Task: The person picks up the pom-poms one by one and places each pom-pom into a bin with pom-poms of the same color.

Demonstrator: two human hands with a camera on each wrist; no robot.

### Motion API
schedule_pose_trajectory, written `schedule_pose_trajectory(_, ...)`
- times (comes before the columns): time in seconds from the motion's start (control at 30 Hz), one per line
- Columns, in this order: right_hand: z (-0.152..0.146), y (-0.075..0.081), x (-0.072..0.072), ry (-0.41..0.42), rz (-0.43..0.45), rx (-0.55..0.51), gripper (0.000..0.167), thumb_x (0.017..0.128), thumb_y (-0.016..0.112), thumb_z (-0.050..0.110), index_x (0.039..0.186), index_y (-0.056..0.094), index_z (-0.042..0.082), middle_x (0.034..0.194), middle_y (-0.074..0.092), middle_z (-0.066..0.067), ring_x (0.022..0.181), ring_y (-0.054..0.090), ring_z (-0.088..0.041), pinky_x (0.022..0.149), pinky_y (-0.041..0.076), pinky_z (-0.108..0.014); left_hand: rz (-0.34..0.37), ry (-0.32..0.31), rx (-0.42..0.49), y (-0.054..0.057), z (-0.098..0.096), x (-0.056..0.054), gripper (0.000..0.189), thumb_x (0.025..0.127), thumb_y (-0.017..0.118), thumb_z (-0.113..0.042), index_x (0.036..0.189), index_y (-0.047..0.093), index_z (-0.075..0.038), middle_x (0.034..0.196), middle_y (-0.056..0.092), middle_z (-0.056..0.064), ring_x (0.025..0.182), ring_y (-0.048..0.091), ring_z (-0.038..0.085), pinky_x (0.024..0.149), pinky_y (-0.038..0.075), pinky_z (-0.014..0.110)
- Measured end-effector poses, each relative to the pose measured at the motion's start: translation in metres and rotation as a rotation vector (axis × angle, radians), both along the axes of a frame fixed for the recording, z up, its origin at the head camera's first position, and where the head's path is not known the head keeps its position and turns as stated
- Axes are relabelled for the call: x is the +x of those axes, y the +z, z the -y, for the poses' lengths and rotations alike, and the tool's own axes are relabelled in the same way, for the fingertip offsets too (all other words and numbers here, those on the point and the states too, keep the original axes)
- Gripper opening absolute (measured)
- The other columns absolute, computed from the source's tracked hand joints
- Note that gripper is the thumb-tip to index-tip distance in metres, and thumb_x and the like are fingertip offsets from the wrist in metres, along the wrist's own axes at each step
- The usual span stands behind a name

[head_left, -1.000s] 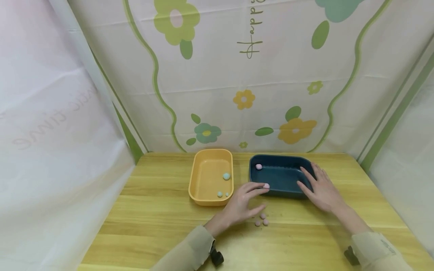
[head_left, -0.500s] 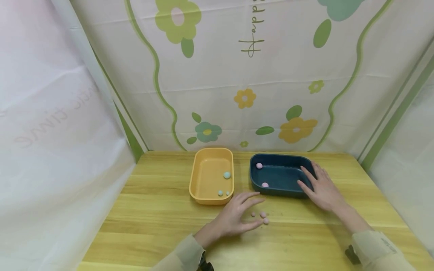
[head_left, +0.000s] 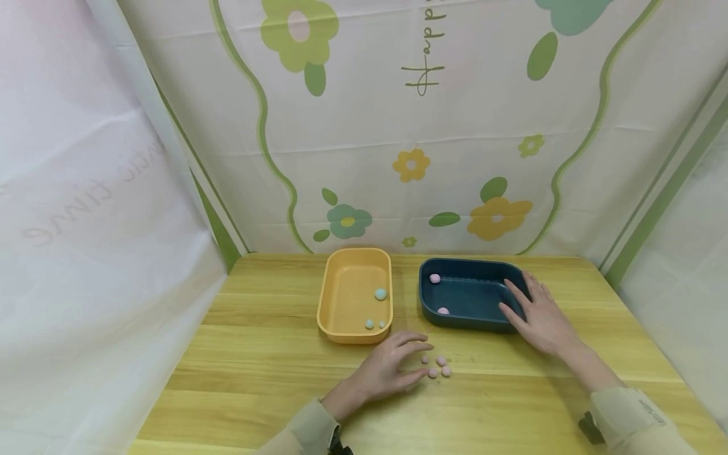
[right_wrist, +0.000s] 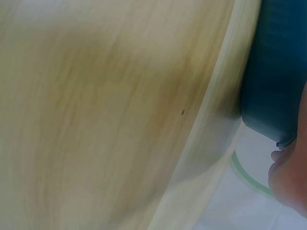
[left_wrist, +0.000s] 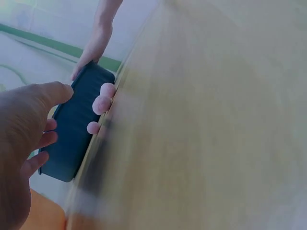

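Note:
My left hand [head_left: 387, 368] is just left of a small cluster of pink balls [head_left: 441, 361] on the table, its thumb and fingers spread apart with nothing between them. The thumb tip comes close to the nearest pink ball [head_left: 433, 373]; whether they touch I cannot tell. At the dark blue tray [head_left: 472, 321], my right hand [head_left: 543, 322] rests on the right end with fairly straight fingers reaching over the rim. Inside that tray lie two pink balls, one at the back left [head_left: 435, 279] and one by the front wall [head_left: 443, 311]. The right wrist view shows only part of the right hand.
A yellow tray [head_left: 322, 309] stands left of the blue one, holding a larger mint ball [head_left: 380, 294] and two smaller ones. Both trays are near the back edge of the wooden table [head_left: 256, 354]. Printed white curtains [head_left: 364, 126] hang behind and at the sides.
A pink ball pinched in my left hand over the blue tray's front rim now lies inside. The left hand has drawn back toward the pink balls on the table. My right hand stays put.

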State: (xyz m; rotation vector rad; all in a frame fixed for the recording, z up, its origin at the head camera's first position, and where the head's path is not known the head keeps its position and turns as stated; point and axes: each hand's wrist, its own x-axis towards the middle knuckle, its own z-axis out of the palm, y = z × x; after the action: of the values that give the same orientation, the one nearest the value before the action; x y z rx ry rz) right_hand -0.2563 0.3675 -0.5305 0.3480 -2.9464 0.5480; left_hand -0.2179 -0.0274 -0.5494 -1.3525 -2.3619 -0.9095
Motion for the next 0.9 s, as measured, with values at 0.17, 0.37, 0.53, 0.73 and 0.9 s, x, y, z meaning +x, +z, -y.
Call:
schedule_pose_trajectory(0.17,0.000,0.000,0.000,0.000,-0.001,0.006,0.076,0.115,0.050,0.051,0.173,0.031,0.006,0.178,0.010,-0.040,0.165,0.014,-0.061,0.140,0.004,-0.067,0.043,-0.002,-0.013,-0.005,0.001,0.000,0.034,0.097,0.087,-0.025,0.126,0.079,-0.009,0.135,0.076,0.008,0.129,0.071,0.018,0.114,0.057,0.025)
schedule_pose_trajectory(0.37,-0.001,0.000,0.000,0.002,-0.002,0.011,0.076,0.116,0.049,0.052,0.174,0.030,0.006,0.179,0.010,-0.039,0.165,0.014,-0.061,0.140,0.002,-0.066,0.095,0.005,-0.007,-0.011,-0.002,-0.001,0.026,0.098,0.086,-0.022,0.121,0.082,-0.011,0.129,0.078,0.003,0.125,0.072,0.015,0.113,0.056,0.022)
schedule_pose_trajectory(0.53,-0.001,-0.001,0.001,0.001,-0.006,0.007,0.076,0.116,0.049,0.051,0.174,0.030,0.007,0.178,0.011,-0.039,0.165,0.014,-0.061,0.140,0.001,-0.065,0.147,0.016,-0.007,-0.015,-0.004,-0.002,0.022,0.099,0.085,-0.023,0.119,0.083,-0.013,0.124,0.079,-0.001,0.120,0.072,0.012,0.109,0.055,0.017)
schedule_pose_trajectory(0.73,0.000,0.001,0.001,-0.001,0.000,0.010,0.076,0.116,0.049,0.051,0.174,0.030,0.007,0.179,0.010,-0.039,0.165,0.014,-0.061,0.139,0.004,-0.067,0.128,0.025,0.004,-0.018,-0.005,-0.002,0.019,0.097,0.086,-0.017,0.115,0.083,-0.014,0.119,0.081,-0.002,0.116,0.073,0.012,0.107,0.056,0.016)
schedule_pose_trajectory(0.9,0.000,0.000,0.001,0.000,-0.007,0.007,0.075,0.116,0.049,0.051,0.173,0.031,0.007,0.179,0.010,-0.039,0.165,0.015,-0.061,0.140,0.004,-0.067,0.075,0.035,-0.002,-0.023,-0.006,-0.003,0.018,0.096,0.088,-0.016,0.113,0.083,-0.014,0.114,0.082,-0.003,0.114,0.073,0.012,0.106,0.057,0.017)
